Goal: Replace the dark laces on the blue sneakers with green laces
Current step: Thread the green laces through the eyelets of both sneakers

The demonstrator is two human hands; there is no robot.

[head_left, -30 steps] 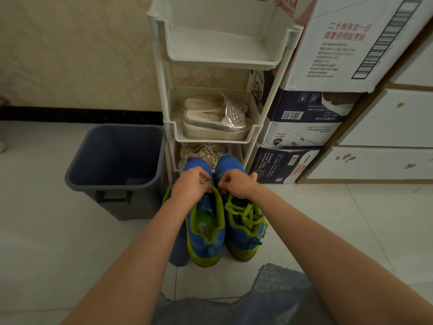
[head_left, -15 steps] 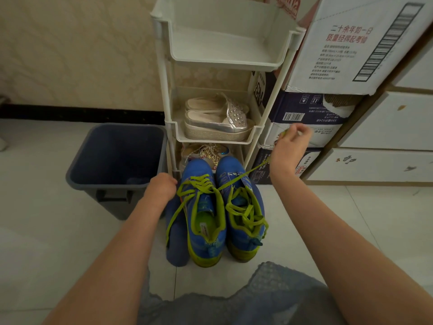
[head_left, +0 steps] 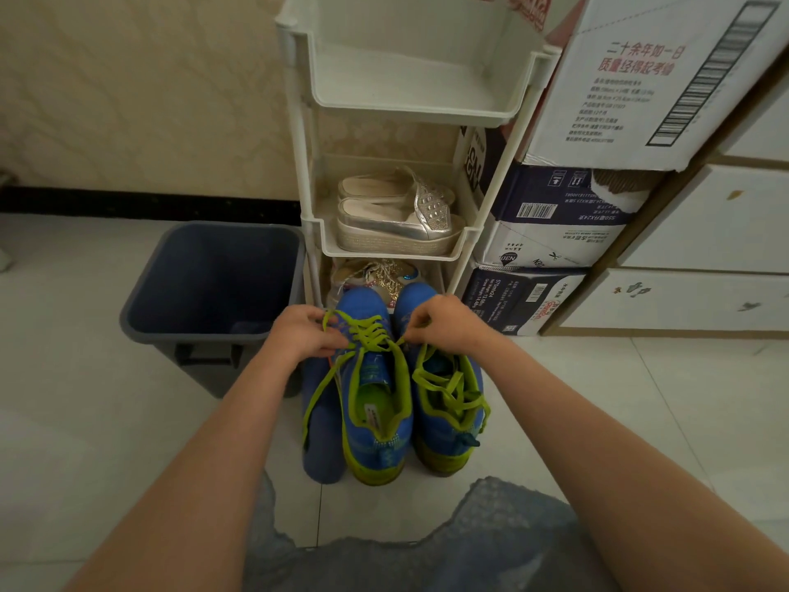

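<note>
Left sneaker (head_left: 375, 403): blue knit-mesh upper, lime-green collar lining and sole edge, glossy blue tongue; stands on the floor tiles (head_left: 85, 420), toe towards the shelf rack (head_left: 410, 108), heel towards the person.
Right sneaker (head_left: 448, 420): same make, touching the left sneaker side by side.
Green lace (head_left: 369, 335): flat, lime, woven; crosses the lower eyelets of the left sneaker in several rows; one tail hangs down the shoe's left side.
Loose green lace (head_left: 444, 386): lies in slack loops over the right sneaker's opening, untied.
Left hand (head_left: 305, 335): fingers curled, pinching the green lace at the shoe's left eyelet row.
Right hand (head_left: 444, 324): fingers curled, pinching the other strand of the same lace between the two shoes.
Dark blue oblong (head_left: 320, 437): matte, rounded end, lying against the left sneaker's outer side; cannot tell what it is.
Waste bin (head_left: 213, 292): grey-blue plastic, square with rounded corners, just left of the rack.
Shelf rack: white plastic, tray-shaped tiers.
Silver platform slippers (head_left: 401, 220): metallic, studded straps, ribbed pale soles, on the middle tier.
Glittery shoe (head_left: 375, 275): bottom tier, directly behind the sneaker toes.
Cardboard boxes (head_left: 640, 79): stacked right of the rack, printed, barcoded.
Drawer fronts (head_left: 704, 215): white, scuffed, wood-edged.
Patterned grey fabric (head_left: 427, 549): lower edge of view.
</note>
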